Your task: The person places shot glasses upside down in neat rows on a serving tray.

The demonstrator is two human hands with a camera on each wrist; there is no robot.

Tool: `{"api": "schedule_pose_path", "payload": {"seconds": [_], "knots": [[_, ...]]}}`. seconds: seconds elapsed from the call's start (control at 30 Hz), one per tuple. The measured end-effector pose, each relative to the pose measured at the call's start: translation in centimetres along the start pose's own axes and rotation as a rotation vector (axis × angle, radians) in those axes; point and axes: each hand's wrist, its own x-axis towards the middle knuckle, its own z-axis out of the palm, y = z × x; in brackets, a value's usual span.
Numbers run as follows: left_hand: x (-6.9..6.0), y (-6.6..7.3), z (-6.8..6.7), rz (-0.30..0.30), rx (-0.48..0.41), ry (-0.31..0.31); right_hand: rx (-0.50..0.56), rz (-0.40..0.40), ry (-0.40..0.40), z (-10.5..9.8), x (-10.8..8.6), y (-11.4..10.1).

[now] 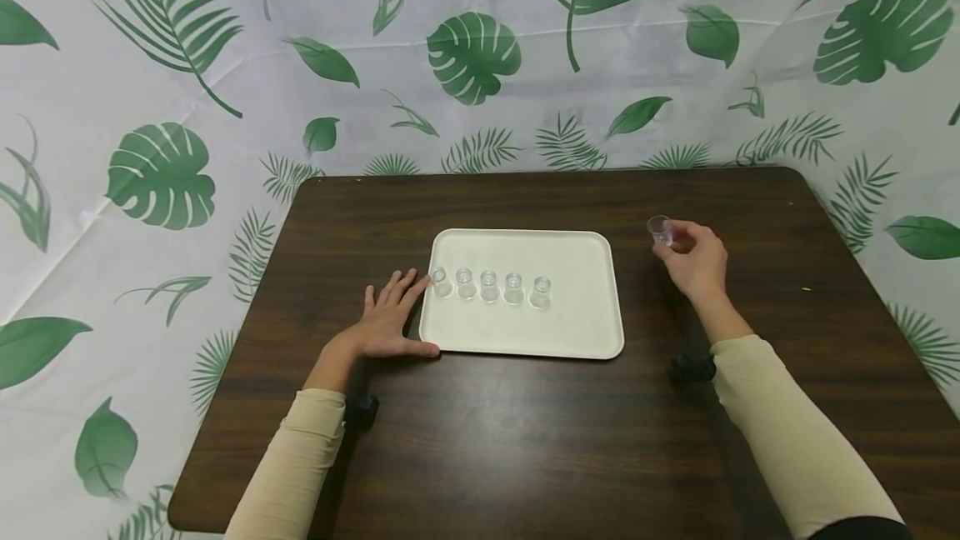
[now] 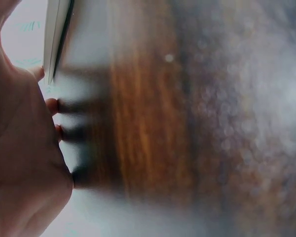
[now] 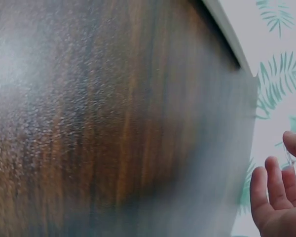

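In the head view, my right hand (image 1: 697, 261) pinches a small clear cup (image 1: 659, 228) between thumb and fingers, off to the right of the tray. My left hand (image 1: 386, 327) lies with fingers spread at the left edge of a cream tray (image 1: 577, 332), its thumb and a fingertip touching the rim. Several small clear cups (image 1: 489, 287) stand in a row across the tray's left and middle part. The right wrist view catches the fingers (image 3: 275, 185) of the right hand at its edge; the cup there is barely visible.
The tray rests on a dark wood-grain table (image 1: 525, 432). Behind and beside the table hangs a white cloth (image 1: 360, 132) printed with green leaves. Dark wrist cameras (image 1: 692, 368) sit under both forearms.
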Motion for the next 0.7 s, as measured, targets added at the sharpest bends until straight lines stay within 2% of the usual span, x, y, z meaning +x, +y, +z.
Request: {"api": "schedule_pose_path", "payload": {"seconds": [0.17,0.4,0.7], "knots": [[0.0,0.1,0.0,-0.005,0.008,-0.005,0.008,-0.089,0.004,0.0,-0.2,-1.1],[0.1,0.1,0.0,-0.009,0.004,-0.009,-0.010,-0.174,-0.050,0.1,-0.7,-2.5],[0.0,0.1,0.0,-0.007,0.006,-0.001,-0.140,-0.355,-0.139,1.0,-1.6,-3.5]]}}
